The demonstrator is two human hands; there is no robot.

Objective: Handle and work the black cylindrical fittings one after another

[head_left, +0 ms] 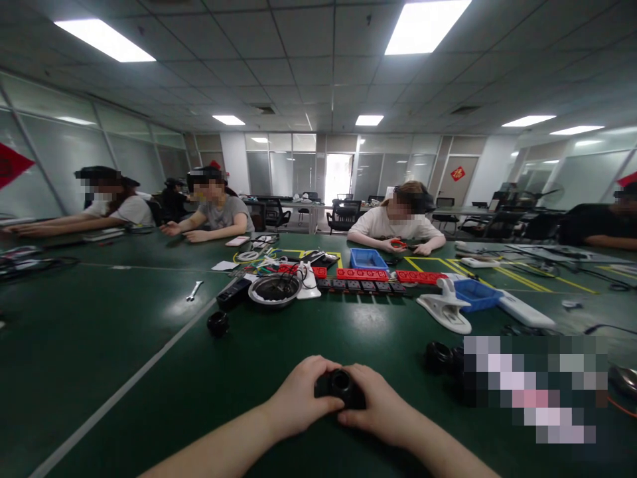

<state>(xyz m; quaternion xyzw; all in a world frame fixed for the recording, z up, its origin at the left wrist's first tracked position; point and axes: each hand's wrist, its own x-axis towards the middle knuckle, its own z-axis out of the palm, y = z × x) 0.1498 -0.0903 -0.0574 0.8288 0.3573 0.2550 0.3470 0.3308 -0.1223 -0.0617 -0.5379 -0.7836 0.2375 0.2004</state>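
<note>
Both my hands grip one small black round part (341, 386) with a hollow centre, held low over the dark green table (124, 332) near its front edge. My left hand (301, 393) wraps its left side with curled fingers. My right hand (379, 401) closes on its right side. A similar black ring-shaped part (217, 323) lies on the table to the left. Other black round parts (440, 357) sit to the right, beside a blurred patch.
A metal bowl (275, 290), a wrench (194, 290), red and black power strips (361, 274), two blue bins (368, 259) and a white clamp-like piece (445, 309) lie mid-table. Several seated people work along the far side and the left and right ends.
</note>
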